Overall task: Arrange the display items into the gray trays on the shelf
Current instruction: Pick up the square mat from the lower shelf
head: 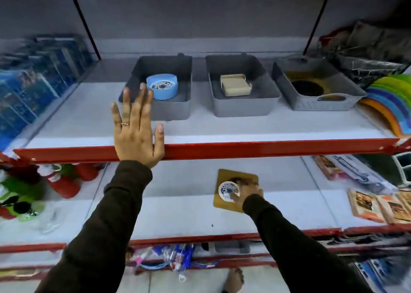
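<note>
Three gray trays stand in a row on the upper shelf. The left tray holds a blue round box with a patterned disc in it. The middle tray holds a beige block. The right tray holds a yellow square with a black circle. My left hand is spread flat over the upper shelf's red edge, just left of the left tray, holding nothing. On the lower shelf my right hand grips a white patterned disc above a yellow square mat.
Blue packaged goods fill the upper shelf's left side; rainbow-coloured mats and dark packets sit at its right. The lower shelf carries red and green items at left and cards at right. A red shelf edge runs across.
</note>
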Demonstrator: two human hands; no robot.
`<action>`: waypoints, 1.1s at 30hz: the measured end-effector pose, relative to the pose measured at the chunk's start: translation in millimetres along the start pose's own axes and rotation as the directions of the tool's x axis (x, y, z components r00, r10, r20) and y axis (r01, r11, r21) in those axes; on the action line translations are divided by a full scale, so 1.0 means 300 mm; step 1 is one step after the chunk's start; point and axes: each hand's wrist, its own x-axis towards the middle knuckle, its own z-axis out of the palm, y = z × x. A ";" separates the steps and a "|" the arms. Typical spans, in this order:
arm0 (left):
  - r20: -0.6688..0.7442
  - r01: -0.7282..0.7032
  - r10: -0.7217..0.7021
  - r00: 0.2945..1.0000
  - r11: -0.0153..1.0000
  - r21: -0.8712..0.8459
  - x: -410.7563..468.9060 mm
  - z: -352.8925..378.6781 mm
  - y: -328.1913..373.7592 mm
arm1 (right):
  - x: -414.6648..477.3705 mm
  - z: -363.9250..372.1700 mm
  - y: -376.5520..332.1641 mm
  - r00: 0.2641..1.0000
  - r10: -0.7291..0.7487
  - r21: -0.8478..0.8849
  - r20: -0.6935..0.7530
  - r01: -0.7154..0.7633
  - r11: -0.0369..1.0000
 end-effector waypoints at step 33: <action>0.096 0.067 -0.072 0.993 0.996 0.050 -0.001 -0.023 0.016 | -0.581 -0.232 -0.117 0.946 0.108 0.935 -0.305 0.319 -0.153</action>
